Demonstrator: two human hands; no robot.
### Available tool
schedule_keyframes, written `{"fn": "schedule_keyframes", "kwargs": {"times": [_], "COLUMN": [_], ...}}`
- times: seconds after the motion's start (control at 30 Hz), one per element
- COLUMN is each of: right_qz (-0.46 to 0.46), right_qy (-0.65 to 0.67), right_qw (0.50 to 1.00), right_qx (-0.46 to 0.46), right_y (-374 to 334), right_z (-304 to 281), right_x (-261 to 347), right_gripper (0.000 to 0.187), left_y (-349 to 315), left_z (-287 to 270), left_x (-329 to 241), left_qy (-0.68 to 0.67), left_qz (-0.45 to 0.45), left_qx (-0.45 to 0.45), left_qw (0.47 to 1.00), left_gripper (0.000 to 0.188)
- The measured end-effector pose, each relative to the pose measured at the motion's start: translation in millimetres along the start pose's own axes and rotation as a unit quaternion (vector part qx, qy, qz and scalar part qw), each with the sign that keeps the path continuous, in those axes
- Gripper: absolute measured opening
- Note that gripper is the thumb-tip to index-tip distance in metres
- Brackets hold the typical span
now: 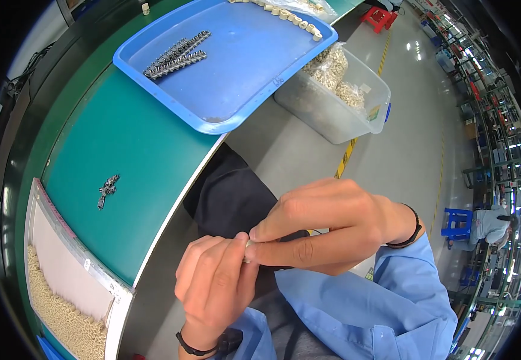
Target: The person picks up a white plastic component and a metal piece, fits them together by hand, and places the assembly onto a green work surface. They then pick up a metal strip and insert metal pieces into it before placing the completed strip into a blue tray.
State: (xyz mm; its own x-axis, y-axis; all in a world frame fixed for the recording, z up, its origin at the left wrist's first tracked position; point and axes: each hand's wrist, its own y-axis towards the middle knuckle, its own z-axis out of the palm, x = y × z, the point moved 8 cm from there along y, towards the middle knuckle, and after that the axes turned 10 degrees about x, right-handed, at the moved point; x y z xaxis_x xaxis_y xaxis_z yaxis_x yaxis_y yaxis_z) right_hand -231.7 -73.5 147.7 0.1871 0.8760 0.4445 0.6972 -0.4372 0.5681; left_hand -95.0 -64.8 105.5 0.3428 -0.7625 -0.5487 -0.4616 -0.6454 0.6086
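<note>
Above my lap, just off the table's edge, my two hands meet at the fingertips. My left hand (215, 276) is closed in a pinch on a small pale part (248, 245). From the other side the thumb and finger of my right hand (332, 225) pinch the same part; most of it is hidden by the fingertips, so its exact kind cannot be told. To the left, a little heap of dark metal pieces (108, 191) lies on the green tabletop (146, 138).
A blue tray (236, 117) holds dark metal strips (179, 57) and a row of cream ring-like pieces (290, 18). At lower left, a white-walled box (68, 222) contains many cream pieces (62, 312). A clear plastic bin (308, 108) with filled bags stands beyond the table. Another person (489, 225) sits far right.
</note>
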Motion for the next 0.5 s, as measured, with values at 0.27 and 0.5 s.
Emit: {"fn": "schedule_keyframes", "kwargs": {"times": [0.27, 0.5], "right_qz": [0.031, 0.026], "right_qy": [0.016, -0.004], "right_qw": [0.999, 0.999], "right_qx": [-0.001, -0.028], "right_y": [5, 23], "right_z": [1, 17], "right_x": [-2, -10], "right_gripper": [0.017, 0.023], "left_y": [4, -2], "left_z": [1, -17], "left_x": [2, 24], "left_qy": [0.000, 0.019], "left_qz": [0.013, -0.029], "left_qx": [-0.009, 0.002], "left_qw": [1.000, 0.999], "left_gripper": [0.025, 0.022]}}
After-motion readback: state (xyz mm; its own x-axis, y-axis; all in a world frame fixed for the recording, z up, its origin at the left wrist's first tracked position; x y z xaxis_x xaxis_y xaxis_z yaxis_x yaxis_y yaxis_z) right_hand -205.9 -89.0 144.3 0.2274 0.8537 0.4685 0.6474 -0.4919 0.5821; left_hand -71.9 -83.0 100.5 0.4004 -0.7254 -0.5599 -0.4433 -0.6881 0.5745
